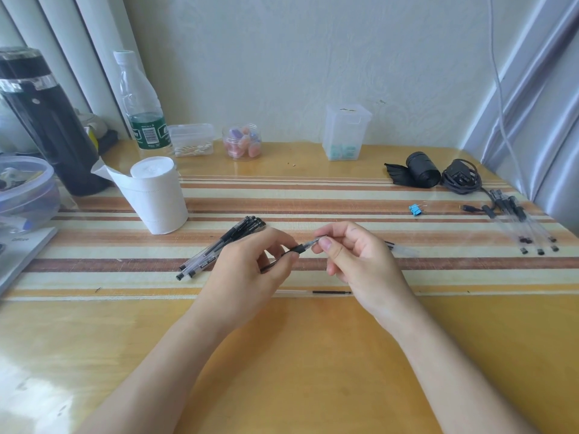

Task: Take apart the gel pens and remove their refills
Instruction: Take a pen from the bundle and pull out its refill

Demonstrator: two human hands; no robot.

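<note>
A clear gel pen with black trim [305,245] is held above the table's middle between both hands. My left hand [250,270] grips its black end, and my right hand [354,261] pinches the clear front part with thumb and forefinger. Behind my left hand lies a bunch of whole gel pens [219,249]. A loose refill [316,292] lies flat on the table under my wrists. Part of a clear barrel [404,249] shows behind my right hand. Several emptied clear barrels [526,227] lie at the far right.
A toilet paper roll [158,195] stands left of the pens. At the back stand a black flask [44,120], a water bottle [141,101], small plastic boxes [344,133] and a jar [242,141]. A blue binder clip [416,209], a black roll [419,170] and a charger [462,177] lie right.
</note>
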